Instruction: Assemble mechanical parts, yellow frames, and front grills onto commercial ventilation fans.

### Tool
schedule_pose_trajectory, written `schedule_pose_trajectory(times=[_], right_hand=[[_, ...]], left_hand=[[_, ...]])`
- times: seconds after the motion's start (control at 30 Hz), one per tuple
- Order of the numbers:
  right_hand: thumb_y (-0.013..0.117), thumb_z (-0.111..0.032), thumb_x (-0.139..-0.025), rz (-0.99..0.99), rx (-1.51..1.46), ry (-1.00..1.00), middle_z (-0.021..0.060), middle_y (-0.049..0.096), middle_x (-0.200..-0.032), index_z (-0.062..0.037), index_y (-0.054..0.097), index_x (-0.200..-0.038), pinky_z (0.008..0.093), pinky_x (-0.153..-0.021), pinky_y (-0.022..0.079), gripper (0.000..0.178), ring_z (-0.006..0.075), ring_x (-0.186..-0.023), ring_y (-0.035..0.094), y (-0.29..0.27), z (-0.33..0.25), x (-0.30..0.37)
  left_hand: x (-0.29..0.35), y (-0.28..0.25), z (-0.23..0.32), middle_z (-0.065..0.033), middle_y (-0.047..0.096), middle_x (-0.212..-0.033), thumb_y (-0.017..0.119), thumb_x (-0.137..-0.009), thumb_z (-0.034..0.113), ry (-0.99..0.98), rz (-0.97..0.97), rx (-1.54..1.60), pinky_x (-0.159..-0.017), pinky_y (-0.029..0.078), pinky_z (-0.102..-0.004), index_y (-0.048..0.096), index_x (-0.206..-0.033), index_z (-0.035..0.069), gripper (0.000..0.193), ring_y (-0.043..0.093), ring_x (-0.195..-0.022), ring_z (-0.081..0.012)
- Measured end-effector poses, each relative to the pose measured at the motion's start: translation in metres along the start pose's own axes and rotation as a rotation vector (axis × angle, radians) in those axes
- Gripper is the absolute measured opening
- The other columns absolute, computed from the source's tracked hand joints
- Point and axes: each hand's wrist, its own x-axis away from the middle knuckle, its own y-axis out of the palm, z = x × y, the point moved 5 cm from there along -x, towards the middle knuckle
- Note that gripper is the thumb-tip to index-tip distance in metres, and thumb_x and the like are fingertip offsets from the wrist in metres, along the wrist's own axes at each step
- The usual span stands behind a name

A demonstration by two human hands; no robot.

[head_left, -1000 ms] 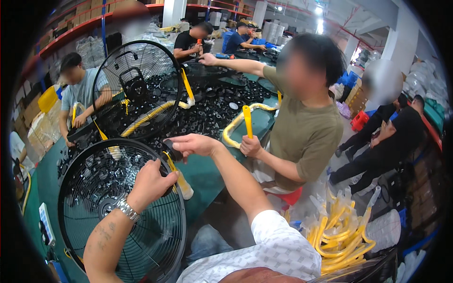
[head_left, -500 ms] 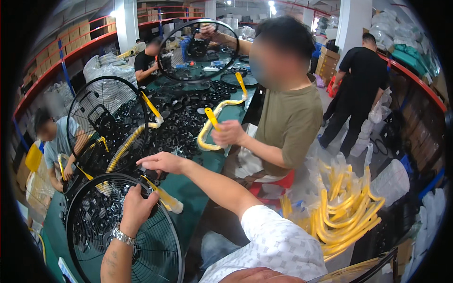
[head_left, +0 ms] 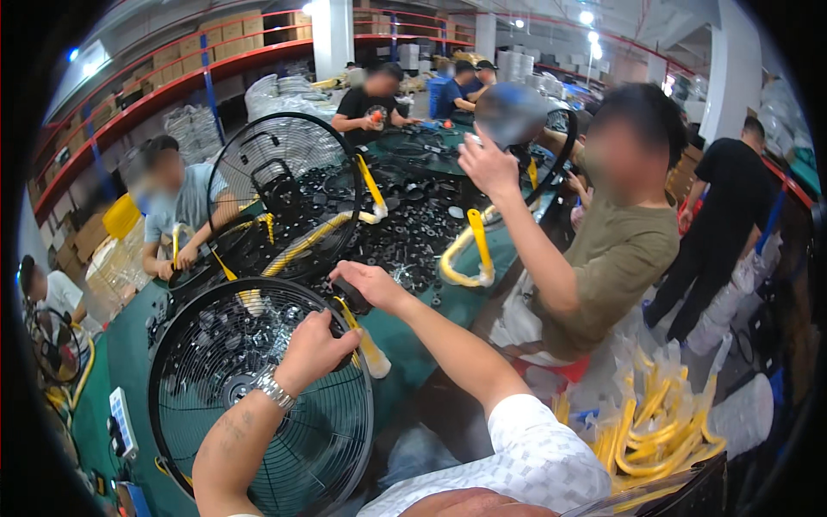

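Note:
Nearest me a round black fan guard [head_left: 297, 457] leans on the table, its wires showing the green top behind. My left hand [head_left: 317, 351], with a metal watch on the wrist, is closed at its upper right rim, thumb beside a small black piece. Just beyond, my right hand [head_left: 372, 286] has its fingers bent over a dark part, mostly hidden beneath them. A yellow tube end in clear wrap [head_left: 372, 355] lies by the rim, below my right hand. Behind stands a second black fan guard [head_left: 280, 185], with a yellow bent tube [head_left: 314, 241] at it.
Loose black parts [head_left: 413, 224] are heaped mid-table. At right, a co-worker in an olive shirt [head_left: 616, 250] raises a hand near another yellow tube [head_left: 479, 246]. Wrapped yellow tubes [head_left: 646, 431] are piled at lower right. A white power strip [head_left: 122, 422] lies at left.
The view has swung left, so everything sits farther right. My hands stay by the near guard's rim. The olive-shirted co-worker's hand has left the yellow tube and risen; their round black frame has moved lower.

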Motion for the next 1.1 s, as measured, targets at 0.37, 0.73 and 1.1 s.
schedule_pose_trajectory(times=[0.37, 0.73, 1.1], right_hand=[[0.038, -0.059, -0.103, -0.078, -0.356, 0.324, 0.0038, 0.069, -0.075, -0.0011, 0.065, -0.123, 0.026, -0.059, 0.048, 0.067, 0.011, -0.063, 0.061, -0.013, 0.019, 0.013], [0.058, -0.041, -0.1, -0.427, -0.094, 0.289, 0.0077, 0.061, -0.129, -0.0062, 0.039, -0.152, 0.0316, -0.09, 0.051, 0.066, 0.0166, -0.115, 0.059, -0.025, 0.014, 0.018], [0.059, -0.045, -0.098, -0.459, 0.108, 0.427, 0.0052, 0.066, -0.119, -0.0073, 0.061, -0.133, 0.0266, -0.078, 0.051, 0.051, 0.0108, -0.101, 0.061, -0.023, 0.008, -0.004]], left_hand=[[0.002, -0.002, -0.001, -0.027, 0.064, -0.098, 0.069, -0.08, 0.048, -0.006, 0.018, -0.027, -0.087, 0.052, -0.0457, 0.064, -0.1, -0.011, 0.062, 0.065, -0.095, -0.0416], [0.001, 0.002, -0.012, -0.0266, 0.064, -0.091, 0.068, -0.081, 0.051, 0.041, 0.058, -0.054, -0.078, 0.053, -0.0453, 0.064, -0.1, -0.009, 0.064, 0.065, -0.086, -0.0397], [0.001, 0.0, -0.01, -0.0265, 0.065, -0.095, 0.067, -0.08, 0.049, -0.003, 0.011, -0.019, -0.082, 0.054, -0.0456, 0.065, -0.101, -0.009, 0.062, 0.067, -0.089, -0.0409]])
